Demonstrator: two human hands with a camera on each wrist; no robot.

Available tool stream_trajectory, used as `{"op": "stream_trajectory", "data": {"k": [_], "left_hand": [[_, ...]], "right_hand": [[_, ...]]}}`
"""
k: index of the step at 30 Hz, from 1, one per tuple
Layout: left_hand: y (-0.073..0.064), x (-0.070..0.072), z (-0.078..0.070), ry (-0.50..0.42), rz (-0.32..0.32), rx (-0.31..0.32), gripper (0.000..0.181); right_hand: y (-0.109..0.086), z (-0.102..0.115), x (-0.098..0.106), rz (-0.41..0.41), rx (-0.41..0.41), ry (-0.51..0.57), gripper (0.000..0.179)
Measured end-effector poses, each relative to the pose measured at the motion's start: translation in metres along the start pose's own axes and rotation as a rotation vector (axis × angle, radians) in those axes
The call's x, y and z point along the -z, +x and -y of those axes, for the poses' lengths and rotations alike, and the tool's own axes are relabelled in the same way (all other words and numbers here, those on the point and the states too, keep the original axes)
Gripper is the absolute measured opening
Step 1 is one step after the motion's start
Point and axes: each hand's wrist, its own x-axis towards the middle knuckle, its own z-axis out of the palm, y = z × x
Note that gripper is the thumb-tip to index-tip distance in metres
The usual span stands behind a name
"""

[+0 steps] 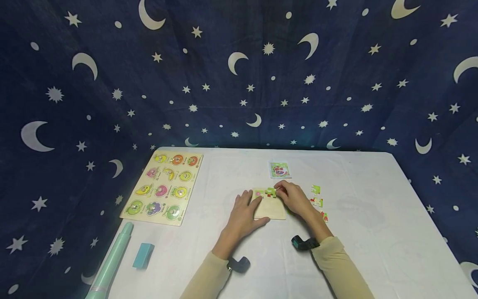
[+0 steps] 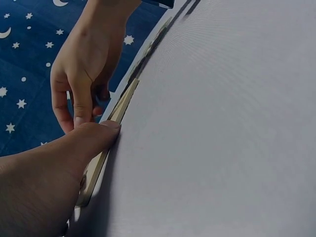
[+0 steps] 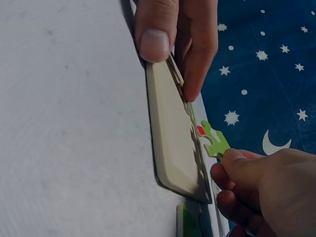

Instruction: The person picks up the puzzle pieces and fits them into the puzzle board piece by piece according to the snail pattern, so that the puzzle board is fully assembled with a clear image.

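Note:
A small wooden jigsaw board (image 1: 270, 210) lies on the white table, with a few pieces along its far edge. My left hand (image 1: 242, 216) rests at its left side, fingers spread and fairly straight; in the left wrist view the thumb (image 2: 98, 133) presses on the near edge. Over the board's far right corner, my right hand (image 1: 296, 201) pinches a green jigsaw piece (image 3: 217, 142) between thumb and finger. That piece stands tilted at the board's edge in the right wrist view. Several loose jigsaw pieces (image 1: 316, 202) lie to the right, partly hidden by the right hand and forearm.
Beyond the board lies a square picture card (image 1: 280, 170). A large wooden fruit puzzle board (image 1: 153, 219) lies at the far left. Nearer on that side are a pale green tube (image 1: 113, 259) and a blue block (image 1: 142, 255). A starry dark-blue cloth hangs behind the table.

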Motion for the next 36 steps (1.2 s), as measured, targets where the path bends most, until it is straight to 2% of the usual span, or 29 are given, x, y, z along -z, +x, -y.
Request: {"op": "stream_trajectory", "data": {"k": [10, 20, 28, 36], "left_hand": [[0.001, -0.001, 0.000, 0.018, -0.019, -0.023, 0.075], [0.003, 0.001, -0.002, 0.029, 0.012, -0.002, 0.080], [0.009, 0.001, -0.007, 0.153, 0.081, 0.042, 0.090], [0.010, -0.003, -0.010, 0.211, 0.079, 0.048, 0.091]], "right_hand": [[0.003, 0.001, -0.009, 0.030, 0.023, -0.021, 0.016], [0.003, 0.005, -0.010, 0.039, 0.044, -0.079, 0.017], [0.004, 0.005, -0.011, 0.027, 0.063, -0.099, 0.017], [0.002, 0.004, -0.013, 0.007, 0.066, -0.112, 0.017]]}}
